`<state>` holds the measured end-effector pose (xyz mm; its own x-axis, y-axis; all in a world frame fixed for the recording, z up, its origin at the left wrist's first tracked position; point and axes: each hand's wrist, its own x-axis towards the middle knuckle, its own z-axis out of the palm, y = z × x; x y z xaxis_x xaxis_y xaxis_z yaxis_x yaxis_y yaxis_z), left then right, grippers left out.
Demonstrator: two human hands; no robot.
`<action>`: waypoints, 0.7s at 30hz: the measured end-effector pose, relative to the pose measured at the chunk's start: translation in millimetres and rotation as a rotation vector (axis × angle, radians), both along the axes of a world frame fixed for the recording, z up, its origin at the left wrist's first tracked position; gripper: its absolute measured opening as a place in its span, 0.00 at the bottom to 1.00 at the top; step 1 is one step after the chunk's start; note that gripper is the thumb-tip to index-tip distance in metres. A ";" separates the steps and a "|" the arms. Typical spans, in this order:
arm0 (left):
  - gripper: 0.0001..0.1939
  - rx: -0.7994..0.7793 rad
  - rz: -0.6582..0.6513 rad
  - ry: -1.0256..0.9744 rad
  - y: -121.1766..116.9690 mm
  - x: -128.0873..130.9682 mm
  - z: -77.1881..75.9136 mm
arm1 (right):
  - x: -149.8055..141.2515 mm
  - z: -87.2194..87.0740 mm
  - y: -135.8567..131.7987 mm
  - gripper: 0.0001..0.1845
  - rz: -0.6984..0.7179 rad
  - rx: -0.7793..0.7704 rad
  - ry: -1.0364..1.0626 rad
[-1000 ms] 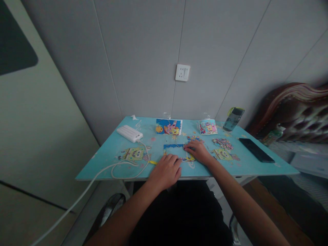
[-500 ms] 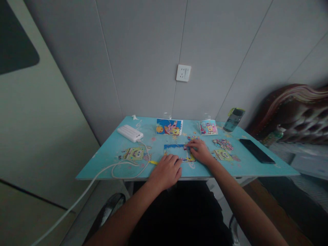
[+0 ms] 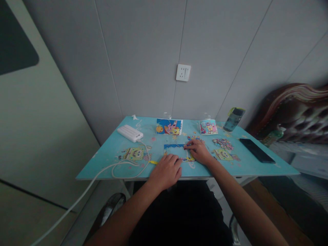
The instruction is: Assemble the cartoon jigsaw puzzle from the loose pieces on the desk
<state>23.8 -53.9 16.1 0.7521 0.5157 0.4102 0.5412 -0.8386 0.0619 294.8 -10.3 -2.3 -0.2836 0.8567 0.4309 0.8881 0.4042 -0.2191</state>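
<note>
Head view, and here are both hands at the border [image 3: 173, 146], a picture edge around a pale middle, flat on the blue surface [image 3: 102, 167]; the left hand [image 3: 166, 169] lies palm down over its near left corner, the width of its grip hidden underneath; the right hand [image 3: 200, 150] is at its right side, grip narrow, thumb and fingertips close together, though I cannot tell whether a piece is between them; this looks like fine fingertip work on that right side, and it calls for a light touch with the left hand steadying the sheet.

Just beyond the border, loose pieces [image 3: 192, 138] peek past the right fingers; to its right sits the heap [image 3: 222, 144], then the black device [image 3: 257, 151]; behind it stand the blue card [image 3: 169, 127] and, further right, the pink card [image 3: 208, 127], with the bottle [image 3: 233, 120] beyond; off to its left, the power bank [image 3: 130, 133] with its white cable [image 3: 102, 169].

On to the print: SpongeBob figures on both cards and the surface; marks down the blue card's white edge, too small to read; no brand legible anywhere.
</note>
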 end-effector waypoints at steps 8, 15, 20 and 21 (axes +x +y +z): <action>0.18 0.001 -0.006 0.001 0.4 -0.1 0.3 | -0.8 4.4 -1.1 0.25 0.036 0.035 0.105; 0.18 0.003 -0.002 0.004 1.1 0.7 -1.6 | -7.3 5.4 -3.4 0.20 0.106 0.004 0.070; 0.18 0.005 0.001 0.003 1.0 1.1 -2.4 | -10.1 7.8 -5.2 0.18 0.112 -0.009 0.033; 0.18 0.005 0.001 0.003 0.9 1.2 -2.4 | -10.3 8.1 -5.5 0.18 0.111 -0.009 0.027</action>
